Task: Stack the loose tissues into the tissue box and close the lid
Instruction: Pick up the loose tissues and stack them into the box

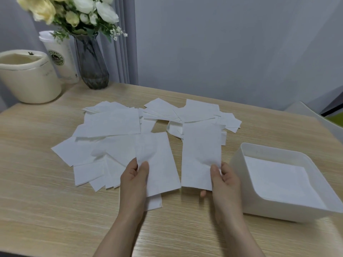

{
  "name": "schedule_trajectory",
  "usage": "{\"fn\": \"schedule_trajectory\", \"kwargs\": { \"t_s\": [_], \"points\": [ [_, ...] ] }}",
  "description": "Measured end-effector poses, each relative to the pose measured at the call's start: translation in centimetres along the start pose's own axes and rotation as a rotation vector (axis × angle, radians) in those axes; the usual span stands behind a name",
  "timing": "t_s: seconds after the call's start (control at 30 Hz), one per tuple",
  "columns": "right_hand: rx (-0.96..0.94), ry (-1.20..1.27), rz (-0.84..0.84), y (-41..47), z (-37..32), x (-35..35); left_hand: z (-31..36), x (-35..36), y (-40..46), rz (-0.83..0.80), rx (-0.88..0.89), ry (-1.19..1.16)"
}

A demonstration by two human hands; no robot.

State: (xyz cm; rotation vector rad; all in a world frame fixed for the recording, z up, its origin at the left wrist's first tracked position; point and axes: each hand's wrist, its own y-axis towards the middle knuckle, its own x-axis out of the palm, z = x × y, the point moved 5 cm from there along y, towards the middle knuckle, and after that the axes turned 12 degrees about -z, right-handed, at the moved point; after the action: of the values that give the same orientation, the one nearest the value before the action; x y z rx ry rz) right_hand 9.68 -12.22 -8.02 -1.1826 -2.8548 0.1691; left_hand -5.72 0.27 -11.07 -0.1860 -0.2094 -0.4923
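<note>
Loose tissues [111,125] are lying scattered in an overlapping spread across the middle of the wooden desk [37,210], most of them flat rectangles pointing every which way. At the far left a cream round bin [27,78] is standing at the back corner, with a lidded paper cup [61,58] just behind it and a grey glass vase [92,65] of white and pale yellow flowers [74,10] beside that, all well apart from the spread. Nearer the person, the left hand [134,179] is pinching one folded tissue [157,164] at its near left edge, thumb on top and fingers beneath; the sheet's long axis is running away from the person, tilting slightly to the left at its far end. A smaller tissue is peeking out under it by the wrist. Just beside it, with a narrow strip of desk between, the right hand [223,179] is gripping a second folded tissue [201,156] at its near right edge, thumb over, a fingertip showing below; this one is also lying lengthwise away from the person, nearly straight. At the right the white tissue box [239,164] is sitting open on the desk, close to the right hand, with a flat stack of tissues [278,180] already lying inside. Nothing is standing between the hands and the box.
</note>
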Motion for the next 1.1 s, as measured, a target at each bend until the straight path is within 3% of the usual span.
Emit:
{"fn": "schedule_trajectory", "kwargs": {
  "t_s": [0.4, 0.83, 1.1],
  "points": [
    [-0.005, 0.105, -0.276, -1.0, 0.9, 5.2, 0.0, 0.9, -0.3, -0.116, -0.038, -0.039],
    [-0.027, 0.07, -0.286, -0.7, 2.3, 5.8, 0.6, 0.9, -0.5, -0.117, -0.02, 0.07],
    [-0.027, 0.081, -0.275, -1.0, 2.7, 5.4, 1.1, 1.2, -0.7, -0.119, -0.05, -0.057]
  ]
}}
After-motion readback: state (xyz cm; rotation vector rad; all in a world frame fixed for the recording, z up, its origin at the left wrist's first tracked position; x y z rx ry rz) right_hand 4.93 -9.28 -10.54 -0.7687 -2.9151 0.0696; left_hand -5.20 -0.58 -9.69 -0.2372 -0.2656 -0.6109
